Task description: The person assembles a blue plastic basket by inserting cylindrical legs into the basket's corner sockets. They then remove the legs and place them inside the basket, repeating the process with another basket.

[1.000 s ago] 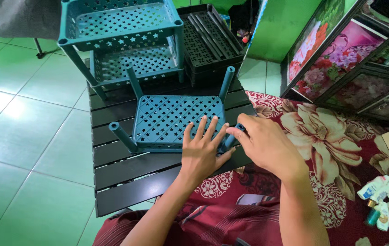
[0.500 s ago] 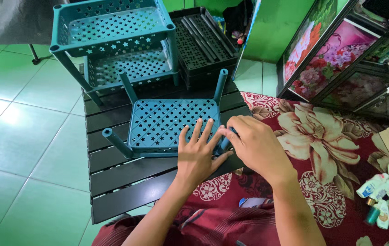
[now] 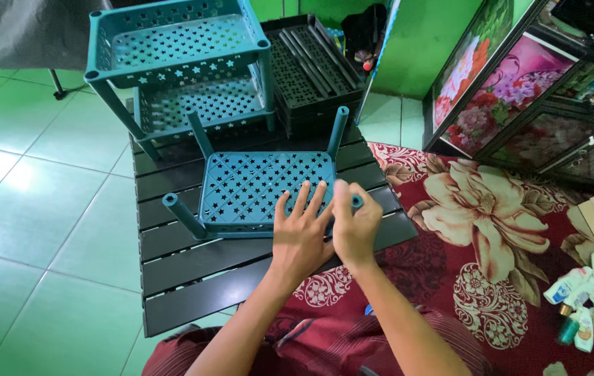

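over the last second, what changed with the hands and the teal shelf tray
The right hand turned from lying over the near-right leg to a more upright wrap around it, its forearm swinging in toward the body. The left hand stayed flat on the upturned teal tray; the assembled rack is unchanged.

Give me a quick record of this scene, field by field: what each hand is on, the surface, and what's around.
left hand: flat on the upturned teal star-cut tray, fingers spread
right hand: wrapped around the near right leg post
other posts: three stick up from the tray's remaining corners
surface: black slatted table
behind: assembled two-tier teal rack, stack of black trays
floor: green tiles, red floral rug
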